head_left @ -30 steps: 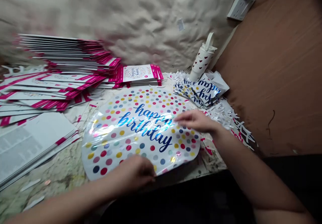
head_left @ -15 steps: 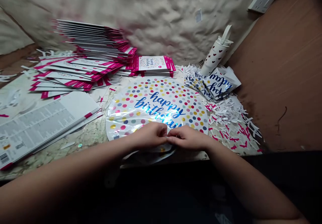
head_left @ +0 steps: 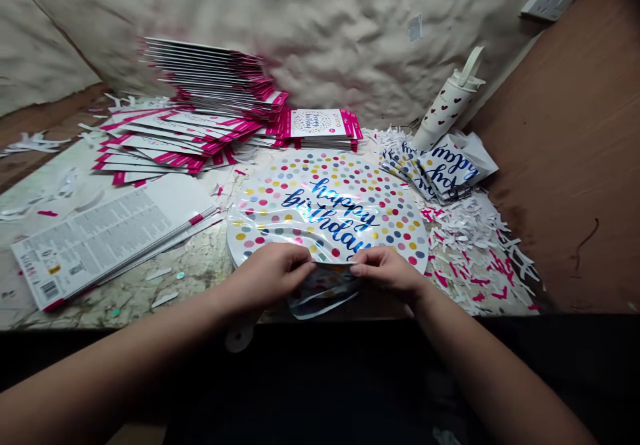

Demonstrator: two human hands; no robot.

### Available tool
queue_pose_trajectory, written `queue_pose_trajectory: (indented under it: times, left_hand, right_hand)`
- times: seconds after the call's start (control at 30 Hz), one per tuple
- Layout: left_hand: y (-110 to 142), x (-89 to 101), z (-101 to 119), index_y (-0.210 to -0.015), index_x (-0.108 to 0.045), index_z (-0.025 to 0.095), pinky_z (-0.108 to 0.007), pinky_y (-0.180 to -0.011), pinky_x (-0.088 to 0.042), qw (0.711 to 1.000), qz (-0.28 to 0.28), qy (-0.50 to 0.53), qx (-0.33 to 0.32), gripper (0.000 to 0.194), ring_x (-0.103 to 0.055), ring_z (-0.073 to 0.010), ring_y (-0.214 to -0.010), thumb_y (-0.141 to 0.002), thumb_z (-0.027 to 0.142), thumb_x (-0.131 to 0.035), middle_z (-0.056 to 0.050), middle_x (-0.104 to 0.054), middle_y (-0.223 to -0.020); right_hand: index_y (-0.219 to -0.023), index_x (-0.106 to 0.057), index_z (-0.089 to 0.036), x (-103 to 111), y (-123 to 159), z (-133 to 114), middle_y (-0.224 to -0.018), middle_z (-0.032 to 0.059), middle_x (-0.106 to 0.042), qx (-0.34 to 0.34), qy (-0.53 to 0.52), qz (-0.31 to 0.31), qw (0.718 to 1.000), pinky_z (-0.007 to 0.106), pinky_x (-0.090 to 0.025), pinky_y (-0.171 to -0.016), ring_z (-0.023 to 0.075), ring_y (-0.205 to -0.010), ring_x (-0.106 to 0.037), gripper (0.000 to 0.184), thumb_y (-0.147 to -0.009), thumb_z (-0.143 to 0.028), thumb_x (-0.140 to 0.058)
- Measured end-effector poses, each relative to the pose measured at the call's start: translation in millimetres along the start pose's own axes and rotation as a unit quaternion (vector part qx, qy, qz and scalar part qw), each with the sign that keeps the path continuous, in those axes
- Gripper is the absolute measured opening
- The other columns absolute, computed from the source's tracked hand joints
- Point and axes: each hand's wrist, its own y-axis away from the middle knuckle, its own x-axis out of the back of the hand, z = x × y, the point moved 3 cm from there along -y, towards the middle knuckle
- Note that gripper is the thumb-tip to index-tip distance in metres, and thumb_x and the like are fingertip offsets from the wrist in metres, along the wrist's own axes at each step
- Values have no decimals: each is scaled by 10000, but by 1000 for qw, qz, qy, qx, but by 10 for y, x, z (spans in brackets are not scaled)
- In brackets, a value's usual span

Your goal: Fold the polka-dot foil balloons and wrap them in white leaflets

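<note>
A flat, round foil balloon lies on the table before me, white with coloured dots and "happy birthday" in shiny blue letters. Its near part is creased, and a loose flap hangs below my hands toward the table's edge. My left hand pinches a thin pale edge of the foil between thumb and fingers. A little to the right, my right hand grips the same edge, which runs straight across the gap between them. Whether that edge is a fold or the rim, I cannot tell.
Pink-and-white printed card packets are piled at the back left, with a smaller stack beside them. Long printed cards lie left. At right are folded balloons, a heart-patterned bottle and paper shreds.
My hands have drawn apart from nearly touching, and the pale foil edge now shows between them. The whole scene has shifted rightward as my view turned slightly.
</note>
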Motion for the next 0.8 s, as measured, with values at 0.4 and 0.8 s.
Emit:
queue_pose_trajectory:
  times: [0.4, 0.8]
  left_hand:
    - [811, 401, -754, -1148, -463, 183, -313, -755, -454, 980, 113, -126, 100, 567, -566, -233, -881, -716, 527, -594, -73, -574, -1056]
    - [147, 137, -1184, -966, -668, 244, -403, -1076, -190, 983, 37, -110, -140, 366, -425, -193, -1236, -898, 299, -312, -30, -601, -1193]
  right_hand:
    - [-671, -535, -242, 241, 57, 189, -601, -52, -548, 136, -179, 217, 950, 271, -474, -601, 124, -574, -532, 244, -652, -419, -701]
    - [-1395, -283, -233, 98, 504, 292, -1420, 84, -341, 175, 537, 178, 806, 487, -339, -1037, 264, -1304, -314, 823, -624, 22, -414]
